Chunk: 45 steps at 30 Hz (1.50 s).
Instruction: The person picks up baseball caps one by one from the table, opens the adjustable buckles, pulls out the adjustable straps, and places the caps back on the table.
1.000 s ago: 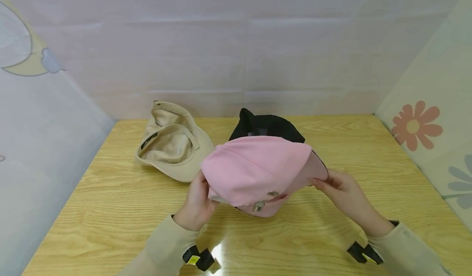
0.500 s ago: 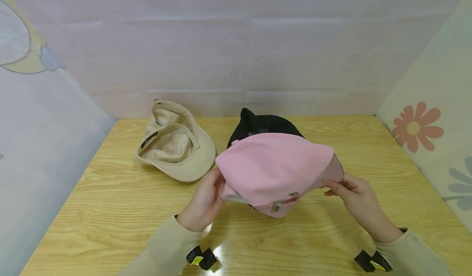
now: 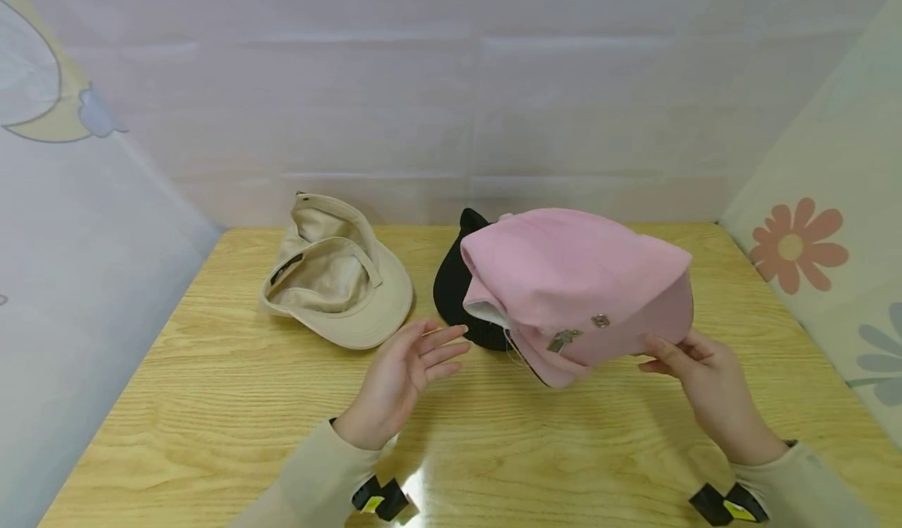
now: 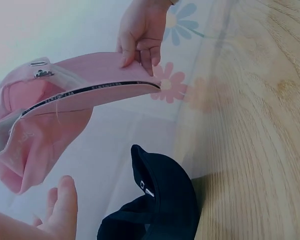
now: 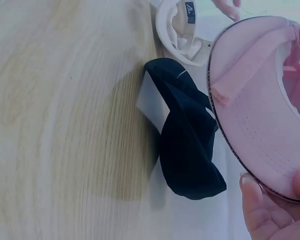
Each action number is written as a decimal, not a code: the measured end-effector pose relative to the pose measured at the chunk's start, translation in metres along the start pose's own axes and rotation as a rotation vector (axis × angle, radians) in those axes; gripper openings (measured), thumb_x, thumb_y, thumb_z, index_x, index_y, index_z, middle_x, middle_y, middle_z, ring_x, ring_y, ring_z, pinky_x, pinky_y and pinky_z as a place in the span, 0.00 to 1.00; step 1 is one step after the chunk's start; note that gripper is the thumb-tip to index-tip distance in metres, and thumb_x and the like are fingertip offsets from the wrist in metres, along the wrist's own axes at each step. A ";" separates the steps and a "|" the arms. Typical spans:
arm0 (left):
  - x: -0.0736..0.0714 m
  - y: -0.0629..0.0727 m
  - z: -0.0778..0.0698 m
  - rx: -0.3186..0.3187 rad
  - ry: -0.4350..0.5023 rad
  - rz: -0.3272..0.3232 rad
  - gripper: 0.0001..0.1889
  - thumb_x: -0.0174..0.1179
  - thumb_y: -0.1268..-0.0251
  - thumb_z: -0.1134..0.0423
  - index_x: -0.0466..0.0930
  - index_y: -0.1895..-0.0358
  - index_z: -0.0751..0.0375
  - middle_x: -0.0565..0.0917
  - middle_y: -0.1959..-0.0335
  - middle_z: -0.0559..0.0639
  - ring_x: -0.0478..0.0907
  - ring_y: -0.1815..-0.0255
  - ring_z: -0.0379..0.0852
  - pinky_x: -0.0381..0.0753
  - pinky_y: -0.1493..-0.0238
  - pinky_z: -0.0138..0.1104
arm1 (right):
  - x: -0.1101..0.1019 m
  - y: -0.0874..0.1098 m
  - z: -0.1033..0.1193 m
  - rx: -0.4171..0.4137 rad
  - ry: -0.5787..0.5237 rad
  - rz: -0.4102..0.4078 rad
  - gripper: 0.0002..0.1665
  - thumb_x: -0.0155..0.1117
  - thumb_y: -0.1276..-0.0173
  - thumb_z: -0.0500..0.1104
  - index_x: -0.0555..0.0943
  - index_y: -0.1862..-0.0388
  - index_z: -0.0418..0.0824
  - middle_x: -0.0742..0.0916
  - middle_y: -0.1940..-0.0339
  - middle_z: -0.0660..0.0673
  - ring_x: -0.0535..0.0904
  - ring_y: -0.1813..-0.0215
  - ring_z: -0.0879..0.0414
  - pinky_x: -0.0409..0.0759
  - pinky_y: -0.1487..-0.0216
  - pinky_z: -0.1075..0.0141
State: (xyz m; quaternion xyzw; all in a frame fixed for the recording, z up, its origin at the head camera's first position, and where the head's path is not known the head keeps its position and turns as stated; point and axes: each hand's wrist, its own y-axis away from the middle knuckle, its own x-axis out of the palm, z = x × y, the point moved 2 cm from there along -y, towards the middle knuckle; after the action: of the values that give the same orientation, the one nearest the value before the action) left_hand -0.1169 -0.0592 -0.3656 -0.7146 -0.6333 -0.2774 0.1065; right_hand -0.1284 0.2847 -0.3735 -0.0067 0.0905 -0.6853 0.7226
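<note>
A pink cap [image 3: 564,269] with small metal ornaments on its front is held above the table by my right hand [image 3: 712,395], which pinches the brim between thumb and fingers. In the right wrist view the underside of the pink brim [image 5: 255,115] faces the camera. Apart from the cap, my left hand [image 3: 402,379] has its fingers extended and holds nothing. Behind and below the pink cap lies a black cap [image 3: 454,285], partly hidden in the head view; the left wrist view shows more of the black cap [image 4: 165,195].
On the left of the wooden table [image 3: 232,418] lies a beige cap [image 3: 338,277], its inside facing up and its brim toward my left hand. A pale wall covering [image 3: 465,105] rises behind the table's far edge, with patterned coverings at both sides.
My left hand has let go of the pink cap and its fingers have straightened. The right hand has carried the cap rightward, and the cap has risen and tilted. The beige cap stays put.
</note>
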 end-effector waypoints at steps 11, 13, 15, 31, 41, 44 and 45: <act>-0.008 0.002 0.003 0.009 -0.016 -0.045 0.11 0.37 0.21 0.62 0.70 0.59 0.61 0.85 0.55 0.56 0.83 0.52 0.51 0.80 0.49 0.41 | -0.017 -0.003 -0.003 -0.019 -0.214 -0.090 0.11 0.56 0.29 0.30 0.85 0.58 0.39 0.88 0.64 0.50 0.85 0.62 0.61 0.83 0.64 0.69; -0.009 0.002 0.003 0.013 -0.016 -0.047 0.11 0.37 0.21 0.62 0.70 0.58 0.61 0.85 0.57 0.55 0.83 0.52 0.51 0.80 0.49 0.41 | -0.020 -0.004 -0.004 -0.015 -0.264 -0.111 0.10 0.57 0.29 0.30 0.85 0.59 0.39 0.88 0.65 0.49 0.85 0.63 0.60 0.83 0.64 0.69; -0.011 0.003 0.004 0.016 -0.020 -0.051 0.12 0.36 0.21 0.62 0.70 0.58 0.61 0.85 0.58 0.54 0.83 0.52 0.51 0.80 0.49 0.41 | -0.022 -0.005 -0.005 -0.014 -0.308 -0.127 0.10 0.57 0.29 0.31 0.85 0.59 0.39 0.88 0.65 0.49 0.86 0.64 0.60 0.83 0.64 0.69; -0.016 0.007 0.004 -0.025 -0.019 -0.096 0.12 0.35 0.21 0.63 0.70 0.58 0.62 0.84 0.64 0.51 0.84 0.60 0.47 0.82 0.55 0.37 | -0.037 -0.007 -0.013 0.009 -0.504 -0.185 0.09 0.57 0.30 0.30 0.85 0.60 0.36 0.88 0.66 0.45 0.87 0.66 0.55 0.84 0.66 0.66; -0.017 0.009 0.004 -0.017 -0.016 -0.070 0.13 0.35 0.21 0.63 0.70 0.59 0.60 0.83 0.66 0.50 0.84 0.62 0.46 0.82 0.55 0.36 | -0.044 -0.008 -0.017 0.042 -0.551 -0.187 0.09 0.57 0.30 0.31 0.84 0.57 0.36 0.86 0.63 0.45 0.87 0.64 0.54 0.84 0.64 0.65; -0.018 0.010 0.004 -0.005 -0.019 -0.057 0.13 0.35 0.20 0.63 0.70 0.59 0.60 0.83 0.66 0.49 0.84 0.63 0.45 0.82 0.56 0.36 | -0.044 -0.008 -0.018 0.041 -0.551 -0.189 0.09 0.57 0.29 0.31 0.84 0.57 0.36 0.86 0.64 0.44 0.87 0.65 0.54 0.84 0.65 0.65; -0.018 0.010 0.004 -0.003 -0.020 -0.054 0.12 0.35 0.20 0.63 0.70 0.59 0.61 0.83 0.66 0.49 0.84 0.63 0.45 0.82 0.56 0.36 | -0.045 -0.008 -0.018 0.043 -0.552 -0.190 0.09 0.57 0.29 0.31 0.84 0.57 0.36 0.86 0.64 0.44 0.87 0.65 0.54 0.84 0.65 0.65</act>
State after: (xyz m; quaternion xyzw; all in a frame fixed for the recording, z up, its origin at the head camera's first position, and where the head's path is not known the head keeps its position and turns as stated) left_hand -0.1071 -0.0738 -0.3766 -0.7000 -0.6532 -0.2738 0.0916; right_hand -0.1408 0.3305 -0.3852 -0.1861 -0.1252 -0.7238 0.6525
